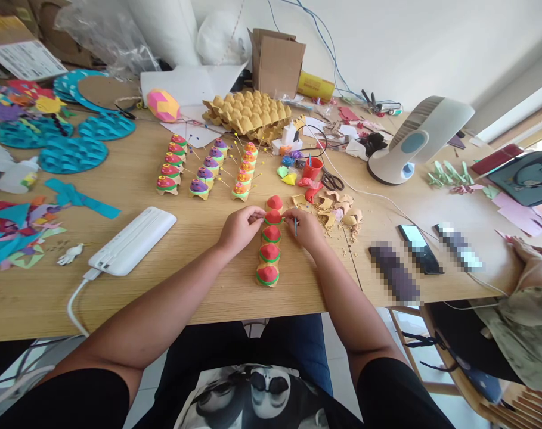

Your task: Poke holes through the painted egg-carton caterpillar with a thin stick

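A row of red egg-carton cups with green bands [269, 247] lies on the wooden table [199, 196] in front of me. My left hand [240, 228] pinches the second cup from the far end on its left side. My right hand [303, 228] is closed on a thin blue pin [296, 226] just right of the same cup. Three finished rows of painted cups [208, 170] with pins stuck in them lie farther back.
A white power bank [132, 240] with cable lies left. An egg tray [248, 113], cardboard box [277, 62], scissors [331, 180], a desk fan [414, 143], phones [419, 248] and paper crafts [51, 137] surround the work. Another person's hand [527, 253] rests at the right edge.
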Tool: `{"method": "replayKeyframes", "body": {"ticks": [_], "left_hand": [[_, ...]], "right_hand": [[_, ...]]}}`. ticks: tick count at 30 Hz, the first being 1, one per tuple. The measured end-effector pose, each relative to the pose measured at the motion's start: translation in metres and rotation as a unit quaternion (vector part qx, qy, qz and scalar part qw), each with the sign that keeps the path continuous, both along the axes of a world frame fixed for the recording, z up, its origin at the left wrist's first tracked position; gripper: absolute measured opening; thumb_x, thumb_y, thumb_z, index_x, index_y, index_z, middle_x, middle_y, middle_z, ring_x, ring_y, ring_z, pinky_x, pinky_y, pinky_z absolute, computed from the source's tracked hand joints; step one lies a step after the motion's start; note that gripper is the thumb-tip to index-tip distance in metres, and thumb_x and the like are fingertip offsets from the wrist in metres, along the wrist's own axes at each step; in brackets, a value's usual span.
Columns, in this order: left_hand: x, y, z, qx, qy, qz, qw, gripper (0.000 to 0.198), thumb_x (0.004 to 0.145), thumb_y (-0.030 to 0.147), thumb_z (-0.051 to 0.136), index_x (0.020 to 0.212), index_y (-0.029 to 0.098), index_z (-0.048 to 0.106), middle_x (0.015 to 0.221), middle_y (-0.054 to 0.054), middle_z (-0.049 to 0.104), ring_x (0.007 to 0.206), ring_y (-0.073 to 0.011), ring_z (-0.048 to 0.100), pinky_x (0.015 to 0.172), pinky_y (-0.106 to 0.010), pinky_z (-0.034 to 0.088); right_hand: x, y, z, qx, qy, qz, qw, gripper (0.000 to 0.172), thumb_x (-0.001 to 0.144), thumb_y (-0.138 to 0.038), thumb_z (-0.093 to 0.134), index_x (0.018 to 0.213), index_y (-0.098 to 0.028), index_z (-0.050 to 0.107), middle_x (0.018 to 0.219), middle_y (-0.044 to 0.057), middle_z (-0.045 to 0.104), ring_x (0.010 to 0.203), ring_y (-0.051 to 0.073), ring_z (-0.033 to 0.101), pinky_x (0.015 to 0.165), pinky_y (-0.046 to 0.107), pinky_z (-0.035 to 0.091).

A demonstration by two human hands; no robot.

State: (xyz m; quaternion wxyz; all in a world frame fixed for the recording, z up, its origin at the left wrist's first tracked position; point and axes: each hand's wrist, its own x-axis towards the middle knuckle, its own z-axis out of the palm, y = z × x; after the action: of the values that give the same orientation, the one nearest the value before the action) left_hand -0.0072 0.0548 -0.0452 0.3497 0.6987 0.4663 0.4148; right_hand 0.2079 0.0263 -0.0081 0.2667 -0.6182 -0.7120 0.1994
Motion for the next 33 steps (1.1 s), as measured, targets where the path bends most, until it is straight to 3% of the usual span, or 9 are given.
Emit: {"method": "replayKeyframes", "body": {"ticks": [22, 33], "left_hand": [[-0.0003, 0.0, 0.0013, 0.017, 0.001, 0.009, 1.0, 0.013, 0.084, 0.024, 0.064, 0.095, 0.021, 0.071, 0.088, -0.003, 0.076, 0.081, -0.0178, 0.07, 0.078, -0.03, 0.055], [0.0003, -0.0032, 0.0064, 0.028, -0.001, 0.005, 1.0, 0.015, 0.085, 0.02, 0.061, 0.096, 0.021, 0.071, 0.09, -0.003, 0.076, 0.081, -0.0176, 0.07, 0.08, -0.03, 0.055]], "right_hand": [[-0.0005, 0.0056, -0.0055, -0.001, 0.003, -0.023, 1.0, 0.015, 0.086, -0.022, 0.063, 0.094, -0.021, 0.076, 0.087, 0.005, 0.076, 0.077, 0.02, 0.064, 0.073, 0.031, 0.046], [-0.0023, 0.0023, -0.0032, 0.005, -0.014, -0.001, 1.0, 0.025, 0.091, -0.021, 0.057, 0.105, -0.023, 0.078, 0.091, 0.005, 0.079, 0.086, 0.022, 0.069, 0.08, 0.033, 0.05]]}}
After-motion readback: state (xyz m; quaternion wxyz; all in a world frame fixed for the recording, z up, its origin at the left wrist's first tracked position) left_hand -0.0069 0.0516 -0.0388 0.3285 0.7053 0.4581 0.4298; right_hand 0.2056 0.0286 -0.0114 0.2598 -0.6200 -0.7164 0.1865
